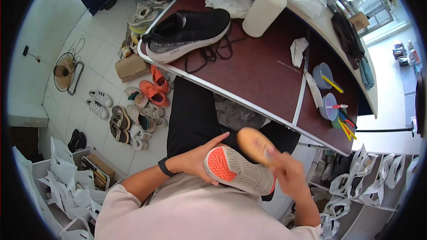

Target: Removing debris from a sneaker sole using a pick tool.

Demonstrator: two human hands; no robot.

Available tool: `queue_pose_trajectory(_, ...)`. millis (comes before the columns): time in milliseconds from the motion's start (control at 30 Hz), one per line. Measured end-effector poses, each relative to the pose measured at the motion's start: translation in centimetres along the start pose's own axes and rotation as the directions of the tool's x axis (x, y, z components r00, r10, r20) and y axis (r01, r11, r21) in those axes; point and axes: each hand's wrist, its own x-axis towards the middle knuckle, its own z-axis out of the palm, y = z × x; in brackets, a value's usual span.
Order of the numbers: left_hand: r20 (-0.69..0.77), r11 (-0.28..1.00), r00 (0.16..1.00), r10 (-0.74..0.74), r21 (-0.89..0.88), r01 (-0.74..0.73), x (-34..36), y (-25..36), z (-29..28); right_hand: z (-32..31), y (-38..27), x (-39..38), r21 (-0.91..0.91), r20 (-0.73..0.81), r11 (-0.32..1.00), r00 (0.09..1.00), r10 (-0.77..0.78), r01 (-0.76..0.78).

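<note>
Since the shoe (249,175) is judged light but flexible, its end is best clasped — as it is by the left hand (196,162). A wooden tool (252,146) is gripped by the right hand (287,169).

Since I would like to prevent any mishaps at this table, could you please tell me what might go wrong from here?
The tan oval brush in the right hand is close to the left hand, so a stray stroke might catch it. The upturned shoe is near the pale shirt, so loosened dirt could mark the fabric. The black sneaker sits by the edge of the table, so a bump might knock it off.
</note>
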Motion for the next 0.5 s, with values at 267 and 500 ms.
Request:
queue_pose_trajectory(267, -0.012, 0.979, 0.982, 0.188, 0.081, -0.187, -5.1, 3.4, -2.4, -1.7, 2.7, -0.9, -0.674, 0.067, 0.729, 0.973, 0.222, -0.120)
queue_pose_trajectory(500, -0.367, 0.742, 0.854, 0.370, -0.436, -0.509, -16.7, 4.4, -12.0, 5.5, 4.3, -0.5, 0.080, -0.076, 0.994, 0.994, 0.081, -0.075)
